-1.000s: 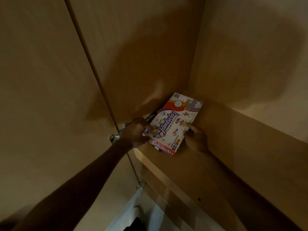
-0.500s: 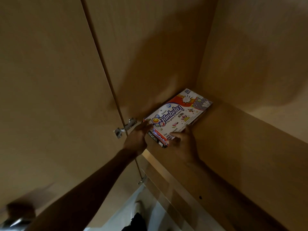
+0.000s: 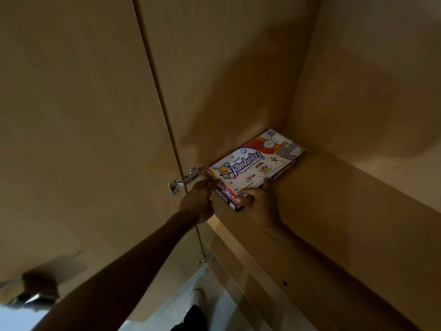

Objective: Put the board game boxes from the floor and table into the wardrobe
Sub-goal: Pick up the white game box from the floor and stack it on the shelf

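Note:
A white and red Tambola board game box [image 3: 255, 163] lies flat on the wardrobe shelf [image 3: 334, 211], pushed into the back left corner. It rests on a dark chess box [image 3: 223, 195], of which only the near end shows. My left hand [image 3: 198, 201] touches the stack's near left edge with its fingers stretched out. My right hand [image 3: 262, 204] clasps the near right corner of the Tambola box, thumb on the front end and a finger along the side.
The open wardrobe door [image 3: 71, 139] stands at the left, with a metal hinge [image 3: 183, 181] just beside my left hand and a second hinge [image 3: 205, 259] lower down. The shelf's front edge [image 3: 226, 235] runs below my hands. Bare shelf extends to the right.
The Tambola box has gone from tilted in both hands to lying flat on the chess box, slid deeper into the corner. My left hand's grip has opened.

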A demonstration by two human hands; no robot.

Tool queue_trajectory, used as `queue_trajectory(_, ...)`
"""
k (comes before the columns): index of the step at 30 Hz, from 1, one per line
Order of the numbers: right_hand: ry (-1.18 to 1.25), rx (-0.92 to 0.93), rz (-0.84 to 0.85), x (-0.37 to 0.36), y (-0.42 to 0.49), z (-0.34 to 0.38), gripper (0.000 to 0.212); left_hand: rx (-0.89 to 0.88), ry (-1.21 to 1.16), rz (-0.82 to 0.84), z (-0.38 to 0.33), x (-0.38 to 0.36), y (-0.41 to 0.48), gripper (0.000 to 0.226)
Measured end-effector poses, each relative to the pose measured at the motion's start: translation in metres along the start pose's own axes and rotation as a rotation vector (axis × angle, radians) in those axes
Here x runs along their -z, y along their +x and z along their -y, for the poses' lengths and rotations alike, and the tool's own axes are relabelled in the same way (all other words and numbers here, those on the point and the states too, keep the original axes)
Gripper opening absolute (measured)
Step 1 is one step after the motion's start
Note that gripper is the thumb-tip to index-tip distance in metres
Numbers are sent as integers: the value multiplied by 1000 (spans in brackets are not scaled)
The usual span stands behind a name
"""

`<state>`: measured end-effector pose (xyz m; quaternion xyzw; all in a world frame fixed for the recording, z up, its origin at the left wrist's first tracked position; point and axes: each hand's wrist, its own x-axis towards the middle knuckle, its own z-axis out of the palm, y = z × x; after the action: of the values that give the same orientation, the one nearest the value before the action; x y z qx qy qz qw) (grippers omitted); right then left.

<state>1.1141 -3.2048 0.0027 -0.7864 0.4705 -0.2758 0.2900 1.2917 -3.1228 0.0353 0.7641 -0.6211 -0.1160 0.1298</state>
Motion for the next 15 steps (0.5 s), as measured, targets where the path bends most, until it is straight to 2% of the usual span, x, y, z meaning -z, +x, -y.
queue_trajectory(3, 31, 15, 13, 6, -7, 2, 35, 40, -132, -84, 1, -2, -15, 67)
queue_trajectory(7, 158, 45, -42, 12, -43, 16, 32, 226, -476, -220, 3, -7, -50, 50)
queue_trajectory(10, 284, 40, -33, 2, -78, 33, 31, 303, -706, -293, 11, -14, -90, 41)
queue_trajectory(13, 367, -99, 127, -14, -106, 50, 34, 378, -817, -333, 24, -18, -135, 36)
queue_trajectory(15, 365, -101, 241, -31, -128, 62, 36, 459, -850, -385, 39, -23, -175, 35)
